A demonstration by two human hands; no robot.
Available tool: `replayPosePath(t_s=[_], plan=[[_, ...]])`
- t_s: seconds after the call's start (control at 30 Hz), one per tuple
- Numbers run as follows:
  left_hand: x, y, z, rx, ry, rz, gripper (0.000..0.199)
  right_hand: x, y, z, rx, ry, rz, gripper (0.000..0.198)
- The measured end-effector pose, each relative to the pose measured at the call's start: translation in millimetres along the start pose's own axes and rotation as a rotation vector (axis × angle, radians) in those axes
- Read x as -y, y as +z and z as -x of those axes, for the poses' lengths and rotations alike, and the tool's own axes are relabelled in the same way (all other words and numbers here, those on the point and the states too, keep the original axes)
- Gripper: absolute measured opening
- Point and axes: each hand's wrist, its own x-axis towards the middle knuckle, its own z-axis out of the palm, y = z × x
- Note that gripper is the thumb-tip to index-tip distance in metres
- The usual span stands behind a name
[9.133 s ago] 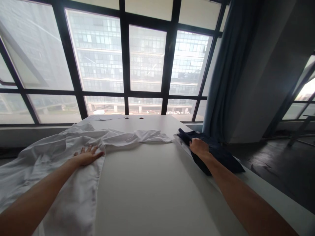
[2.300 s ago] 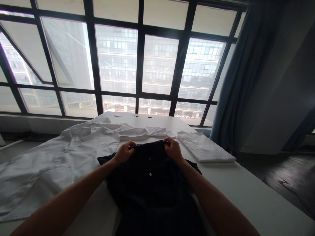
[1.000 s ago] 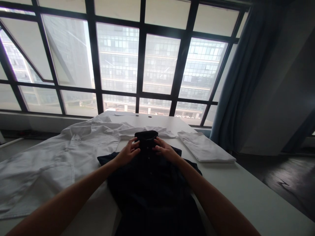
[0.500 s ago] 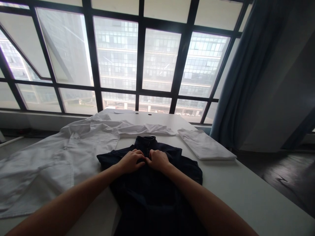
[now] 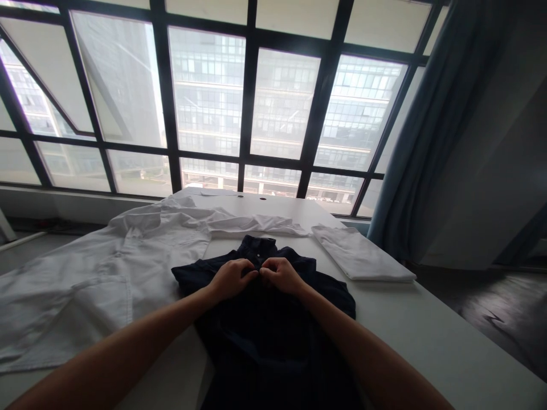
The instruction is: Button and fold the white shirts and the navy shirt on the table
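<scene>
A dark navy shirt [image 5: 273, 341] lies front up on the table, its collar pointing toward the window. Just below the collar, a small pale button shows on the front opening. My left hand [image 5: 234, 277] pinches the front edge of the shirt from the left. Close beside it, my right hand [image 5: 282, 275] pinches the same opening from the right, fingertips almost touching the left ones. Whatever small part sits between the fingertips is hidden. Both sleeves spread out to the sides under my forearms.
A rumpled white shirt [image 5: 162, 250] covers the left of the white table [image 5: 401, 330], one sleeve stretched behind the navy shirt. A folded white garment [image 5: 363, 253] lies to the right. Beyond the table stand a window [image 5: 277, 102] and a blue-grey curtain [image 5: 410, 148].
Both hands have shifted slightly down the shirt front from the collar, still pinching, and the button below the collar now shows. The view has moved a little to the left.
</scene>
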Motion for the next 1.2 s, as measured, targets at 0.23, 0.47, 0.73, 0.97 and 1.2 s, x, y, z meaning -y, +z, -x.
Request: replayPosePath(t_s=[0.23, 0.47, 0.73, 0.97, 1.2], plan=[[4.0, 2.7, -1.6, 0.027, -0.034, 0.155, 0.025, 0.0, 3.8, 0.2, 0.012, -0.022, -0.019, 0.010], [2.3, 2.9, -3.0, 0.008, -0.054, 0.214, 0.027, 4.2, 5.3, 0.4, -0.047, -0.017, 0.063, 0.008], [0.1, 2.2, -0.9, -0.009, -0.062, 0.240, 0.029, -0.9, 6.8, -2.4, 0.044, 0.103, -0.081, 0.011], [-27.3, 3.1, -0.1, 0.065, 0.086, 0.329, 0.028, -8.9, 9.2, -7.2, 0.060, -0.019, 0.116, 0.007], [8.2, -13.5, -5.4, -0.135, -0.140, 0.273, 0.030, 6.1, -26.5, -2.0, -0.248, 0.134, 0.332, 0.014]])
